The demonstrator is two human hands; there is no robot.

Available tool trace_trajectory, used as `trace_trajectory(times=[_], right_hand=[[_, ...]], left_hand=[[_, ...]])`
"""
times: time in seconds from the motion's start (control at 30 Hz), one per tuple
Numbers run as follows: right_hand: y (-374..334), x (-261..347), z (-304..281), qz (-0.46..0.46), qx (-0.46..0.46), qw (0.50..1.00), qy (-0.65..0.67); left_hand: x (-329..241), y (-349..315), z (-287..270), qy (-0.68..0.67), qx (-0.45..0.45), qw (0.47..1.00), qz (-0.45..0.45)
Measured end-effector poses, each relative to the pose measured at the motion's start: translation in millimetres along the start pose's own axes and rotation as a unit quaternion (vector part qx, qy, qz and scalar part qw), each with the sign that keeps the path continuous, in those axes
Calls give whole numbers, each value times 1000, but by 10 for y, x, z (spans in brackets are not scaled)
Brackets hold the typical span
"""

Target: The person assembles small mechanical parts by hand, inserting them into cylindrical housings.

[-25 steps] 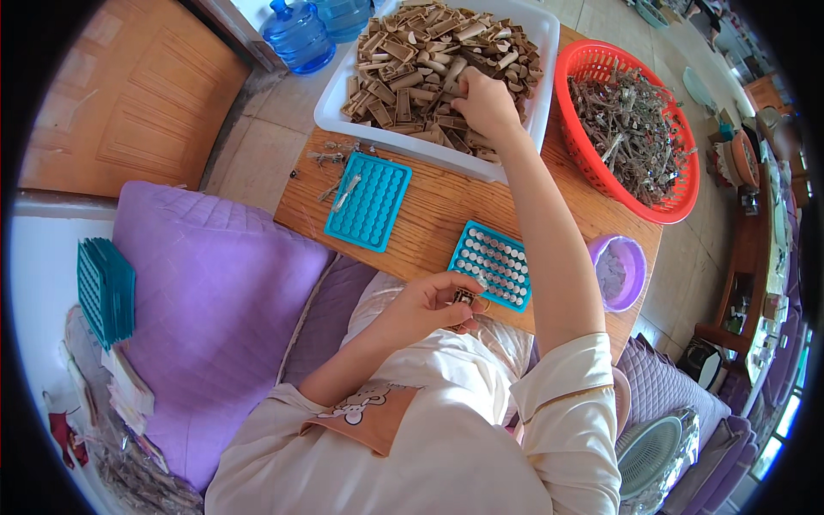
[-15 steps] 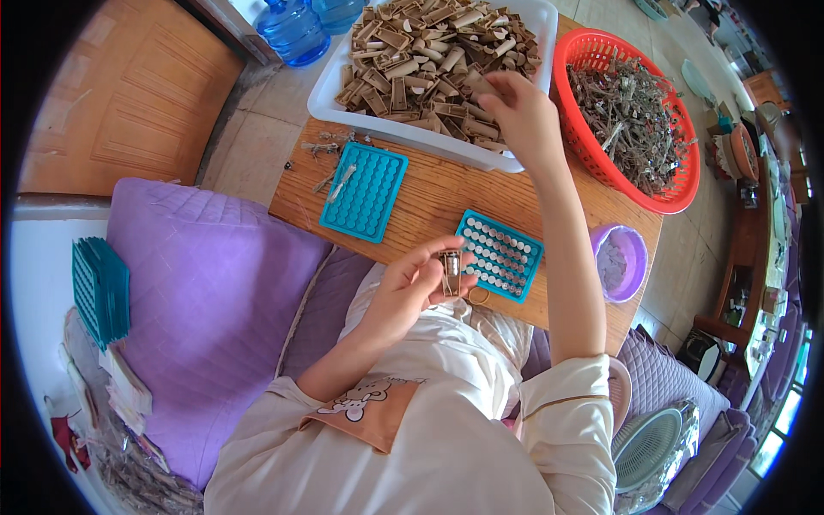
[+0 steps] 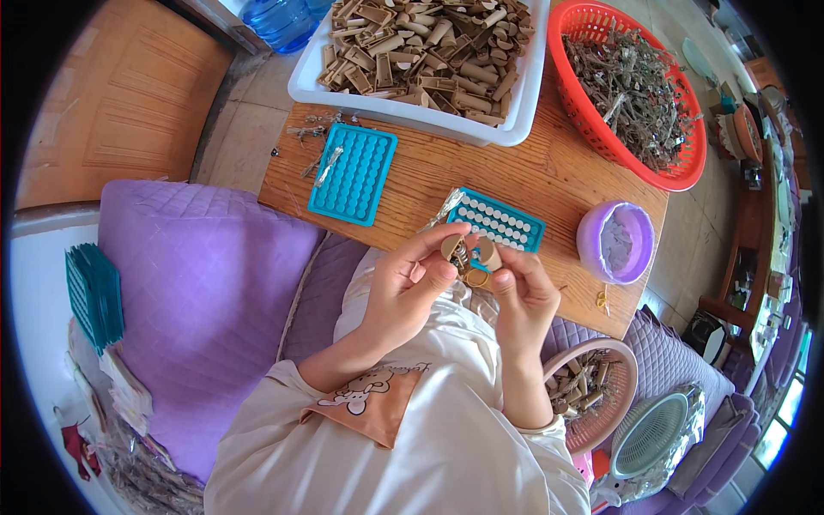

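Observation:
My left hand (image 3: 405, 287) pinches a small brown half-cylinder casing (image 3: 451, 247) with shiny metal parts inside it. Silvery wire strands (image 3: 446, 206) stick out beyond its fingers. In my right hand (image 3: 525, 296) is a second brown half-cylinder casing (image 3: 490, 254), held between thumb and fingers. The two casings face each other with a narrow gap, above my lap at the table's near edge. Just behind them lies a teal tray (image 3: 540, 228) with rows of white discs, partly hidden by my hands.
A white bin (image 3: 412, 117) heaped with brown casings stands at the back of the wooden table (image 3: 429, 163). Beside it are a red basket (image 3: 571, 112) of tangled scraps and a purple tub (image 3: 590, 245). Another teal tray (image 3: 365, 184) lies left; a pink basket (image 3: 631, 378) sits right.
My right hand has come back from the white bin with a brown casing, down beside my left hand. The left hand has turned its casing, and the view has shifted slightly.

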State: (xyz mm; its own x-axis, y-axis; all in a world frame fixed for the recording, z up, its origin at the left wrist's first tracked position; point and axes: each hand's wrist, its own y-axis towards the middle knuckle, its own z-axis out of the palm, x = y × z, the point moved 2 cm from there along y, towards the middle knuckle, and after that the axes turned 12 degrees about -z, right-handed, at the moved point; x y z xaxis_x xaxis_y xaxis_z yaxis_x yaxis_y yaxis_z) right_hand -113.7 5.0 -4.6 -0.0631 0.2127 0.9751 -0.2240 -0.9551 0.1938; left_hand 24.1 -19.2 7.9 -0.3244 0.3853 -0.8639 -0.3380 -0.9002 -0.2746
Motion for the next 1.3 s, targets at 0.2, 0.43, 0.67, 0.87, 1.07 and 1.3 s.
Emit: trace_trajectory(times=[0.2, 0.43, 0.67, 0.87, 1.07, 1.3], right_hand=[[-103, 22, 161, -21, -65, 995, 72], [-159, 19, 215, -57, -86, 994, 45], [-70, 94, 187, -74, 60, 985, -143], [-146, 30, 234, -109, 164, 969, -146], [5, 141, 80, -12, 251, 966, -61], [36, 191, -328, 66, 319, 945, -11]], left_hand=[[4, 2, 96, -16, 2, 999, 50], [5, -29, 166, -28, -5, 999, 44], [32, -68, 205, 122, -21, 987, 99], [28, 11, 276, 121, 2, 983, 140], [100, 41, 293, 132, 42, 980, 140], [208, 137, 301, -44, 244, 966, -78]])
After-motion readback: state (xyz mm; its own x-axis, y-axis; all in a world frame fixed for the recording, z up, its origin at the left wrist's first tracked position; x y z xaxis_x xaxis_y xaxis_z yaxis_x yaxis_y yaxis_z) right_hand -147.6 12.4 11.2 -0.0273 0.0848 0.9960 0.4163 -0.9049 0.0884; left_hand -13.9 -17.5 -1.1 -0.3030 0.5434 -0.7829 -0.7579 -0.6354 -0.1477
